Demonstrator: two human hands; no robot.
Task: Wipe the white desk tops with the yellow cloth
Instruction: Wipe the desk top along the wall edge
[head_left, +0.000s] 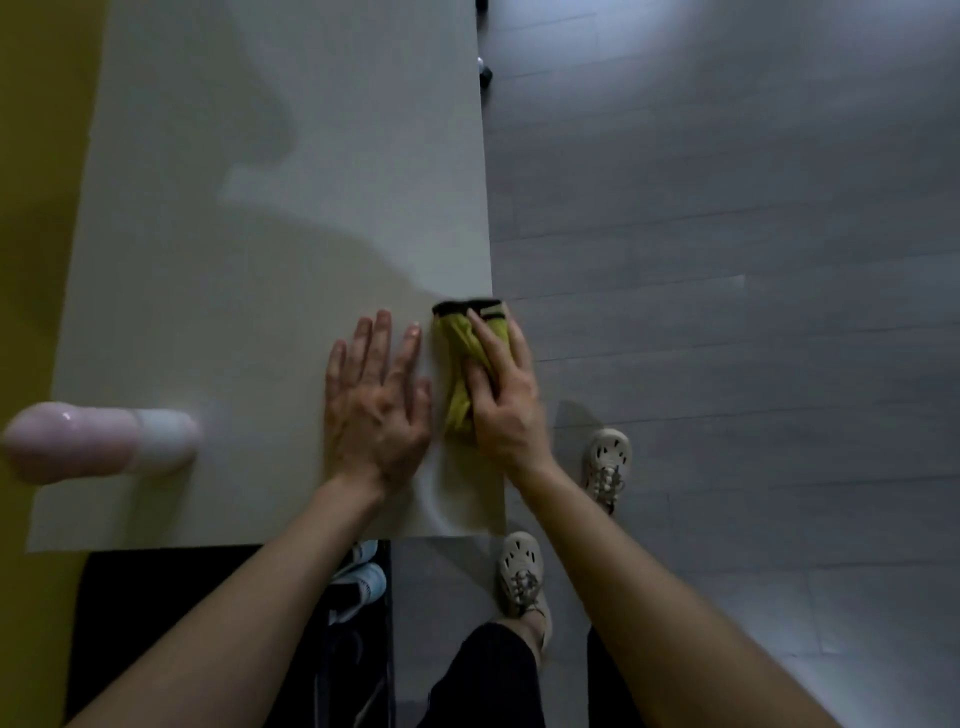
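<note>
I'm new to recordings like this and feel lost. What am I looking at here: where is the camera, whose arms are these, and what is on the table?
There is no machine here. A person wears one wide-angle camera on the head, so you look forward and down along their own bare arms. The pale surface is a white desk top. The left hand lies flat on it, fingers spread, holding nothing. The right hand presses on a crumpled yellow cloth with a black edge, close to the desk's right edge. On the desk's left side is a glossy pink and white rounded object; the lens stretches it, so I cannot tell what it is. Beside the desk is a grey plank floor, where the person's pale shoes stand.
</note>
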